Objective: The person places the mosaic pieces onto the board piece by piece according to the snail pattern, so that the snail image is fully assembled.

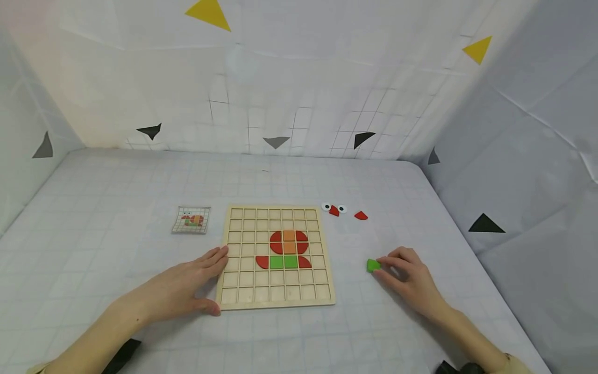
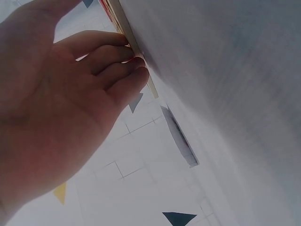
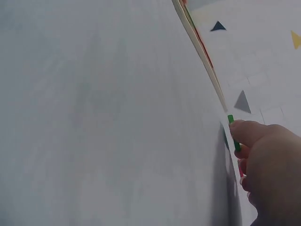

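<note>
A wooden grid board [image 1: 247, 296] holds red quarter pieces [image 1: 262, 262], orange pieces [image 1: 289, 241] and green squares [image 1: 283, 262]. My left hand [image 1: 187, 285] rests along the board's left edge, fingers fairly straight; the left wrist view shows the fingertips of that hand [image 2: 70, 94] against the board's edge [image 2: 127, 23]. To the right of the board, my right hand [image 1: 413, 283] pinches a green piece [image 1: 372, 265] between thumb and fingers. In the right wrist view this hand [image 3: 275, 165] holds the green piece [image 3: 234, 134] tilted on its edge; its exact shape cannot be told.
Two eye pieces [image 1: 326, 206] and a red piece [image 1: 334, 211] lie by the board's upper right corner, with another red piece [image 1: 361, 215] farther right. A small picture card [image 1: 191, 220] lies left of the board. White cloth walls surround the table.
</note>
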Demonstrator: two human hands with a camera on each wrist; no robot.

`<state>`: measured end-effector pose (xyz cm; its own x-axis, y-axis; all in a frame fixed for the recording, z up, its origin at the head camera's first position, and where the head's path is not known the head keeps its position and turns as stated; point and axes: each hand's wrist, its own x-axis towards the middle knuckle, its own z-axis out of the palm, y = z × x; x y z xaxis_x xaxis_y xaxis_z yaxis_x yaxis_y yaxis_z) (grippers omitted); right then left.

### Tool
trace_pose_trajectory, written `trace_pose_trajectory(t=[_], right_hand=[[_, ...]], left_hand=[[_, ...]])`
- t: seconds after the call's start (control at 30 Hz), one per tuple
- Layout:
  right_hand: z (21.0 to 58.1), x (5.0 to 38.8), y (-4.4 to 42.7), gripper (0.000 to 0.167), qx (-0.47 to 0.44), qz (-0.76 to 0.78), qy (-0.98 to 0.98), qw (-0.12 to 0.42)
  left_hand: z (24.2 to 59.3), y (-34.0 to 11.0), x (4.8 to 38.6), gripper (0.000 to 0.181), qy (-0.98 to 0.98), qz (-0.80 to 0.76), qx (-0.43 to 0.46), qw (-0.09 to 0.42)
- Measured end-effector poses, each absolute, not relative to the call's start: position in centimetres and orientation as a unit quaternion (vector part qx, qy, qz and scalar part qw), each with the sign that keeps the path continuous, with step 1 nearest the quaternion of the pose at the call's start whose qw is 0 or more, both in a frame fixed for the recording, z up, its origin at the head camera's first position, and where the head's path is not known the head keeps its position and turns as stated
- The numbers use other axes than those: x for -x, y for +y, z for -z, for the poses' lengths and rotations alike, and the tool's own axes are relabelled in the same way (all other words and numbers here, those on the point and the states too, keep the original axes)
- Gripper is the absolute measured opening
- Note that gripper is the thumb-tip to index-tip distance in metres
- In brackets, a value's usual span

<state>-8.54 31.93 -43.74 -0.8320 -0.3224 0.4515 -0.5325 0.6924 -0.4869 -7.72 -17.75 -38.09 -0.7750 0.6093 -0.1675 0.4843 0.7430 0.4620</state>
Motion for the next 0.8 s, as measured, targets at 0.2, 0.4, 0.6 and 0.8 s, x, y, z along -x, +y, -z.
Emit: trace_pose_trajectory(t=[0.2,0.4,0.6,0.8], right_hand=[[43.5,9.2,27.7,0.028,-0.248,-0.326,-0.900,0.151],[43.2,10.2,23.3,0.027,-0.280,-0.354,-0.882,0.133],[43.3,11.4,19.4,0.024,-0.348,-0.364,-0.853,0.136],[43.2,12.2,16.4,0.019,-0.359,-0.356,-0.855,0.113]], left_hand=[[38.2,-17.9,7.7,0.102,0.921,-0.201,-0.296,0.154],[38.2,-17.9,7.7,0.102,0.920,-0.202,-0.300,0.154],[38.2,-17.9,7.8,0.102,0.918,-0.205,-0.301,0.155],[38.2,-17.9,7.8,0.101,0.917,-0.209,-0.301,0.155]])
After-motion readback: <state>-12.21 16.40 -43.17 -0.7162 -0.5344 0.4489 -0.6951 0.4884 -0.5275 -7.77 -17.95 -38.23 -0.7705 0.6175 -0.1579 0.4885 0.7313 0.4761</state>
